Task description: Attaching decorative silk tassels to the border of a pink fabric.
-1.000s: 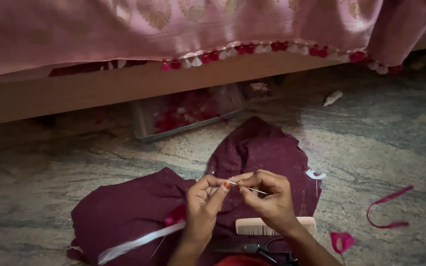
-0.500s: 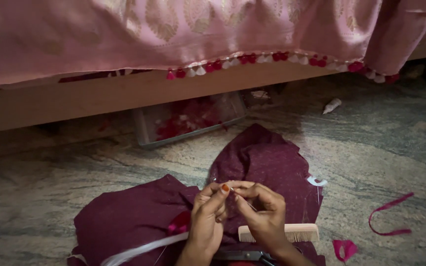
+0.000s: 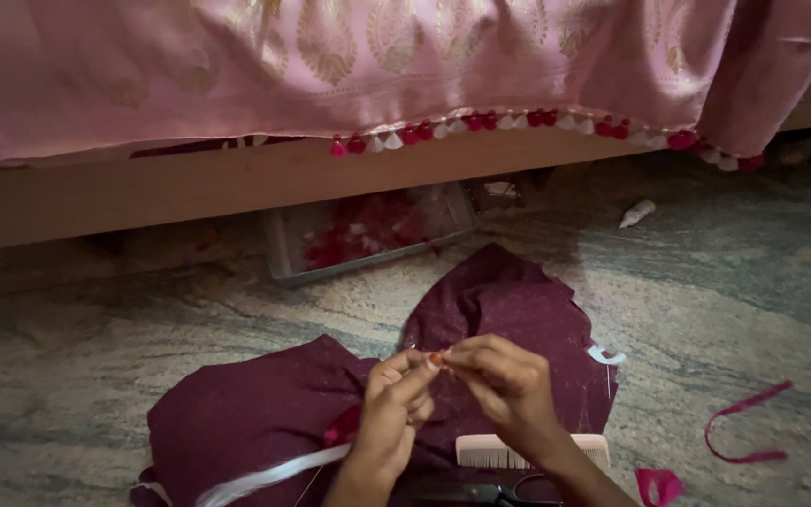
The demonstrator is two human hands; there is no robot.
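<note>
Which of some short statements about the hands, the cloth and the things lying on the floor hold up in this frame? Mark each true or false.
1. The left hand and right hand meet fingertip to fingertip over the maroon cloth. True.
2. A comb lies on the floor by the right wrist. True.
3. The scissors are held in the right hand. False: they lie at the bottom edge, below the hands.
4. The clear plastic box stands on top of the bed. False: it sits on the floor, partly under the bed frame.
5. A pink fabric with red and white tassels hangs over the bed edge. True.
6. The pink ribbon strip lies on the maroon cloth. False: it lies on bare floor to the right.
</note>
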